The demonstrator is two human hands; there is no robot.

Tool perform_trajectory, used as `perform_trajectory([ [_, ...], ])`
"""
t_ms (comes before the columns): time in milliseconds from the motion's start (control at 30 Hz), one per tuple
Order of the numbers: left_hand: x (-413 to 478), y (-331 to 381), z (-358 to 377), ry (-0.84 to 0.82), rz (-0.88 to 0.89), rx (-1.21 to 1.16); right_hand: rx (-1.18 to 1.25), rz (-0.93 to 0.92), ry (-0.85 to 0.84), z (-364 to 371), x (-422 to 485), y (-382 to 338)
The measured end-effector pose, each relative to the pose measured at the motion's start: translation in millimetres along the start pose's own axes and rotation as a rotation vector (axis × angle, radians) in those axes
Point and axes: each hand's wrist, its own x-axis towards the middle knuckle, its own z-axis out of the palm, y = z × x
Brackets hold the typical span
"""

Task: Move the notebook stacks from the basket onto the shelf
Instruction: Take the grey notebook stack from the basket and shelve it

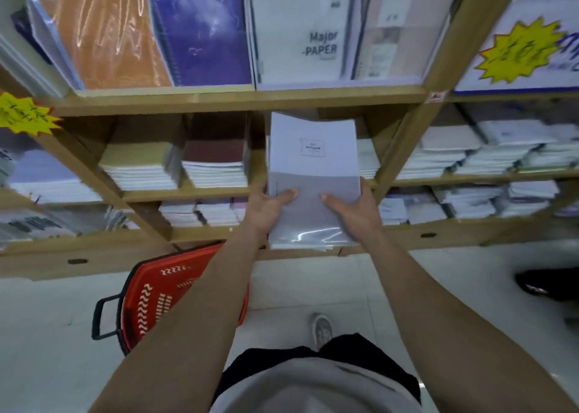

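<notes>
A plastic-wrapped stack of pale grey notebooks (313,168) is held level in front of the wooden shelf (238,99), its far end reaching into the middle compartment. My left hand (266,207) grips the stack's left near edge, thumb on top. My right hand (354,207) grips the right near edge the same way. The red basket (150,296) with black handles stands on the floor below my left forearm; its inside is mostly hidden by that arm.
Stacks of cream, maroon and white notebooks (216,162) fill the neighbouring compartments and the lower shelf. Large wrapped pads (297,30) lean on the top shelf. Yellow starburst price tags hang at left and right. My shoe (321,329) rests on the white floor tiles.
</notes>
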Motion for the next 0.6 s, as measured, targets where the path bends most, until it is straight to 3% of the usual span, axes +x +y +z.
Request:
perform_trajectory([
  [233,34,-1,93,-0.184,-0.052,0.019,-0.033,0.007,0.18,-83,32,7],
  [600,62,-28,121,-0.113,-0.059,0.003,-0.023,0.029,0.099,-98,82,37],
])
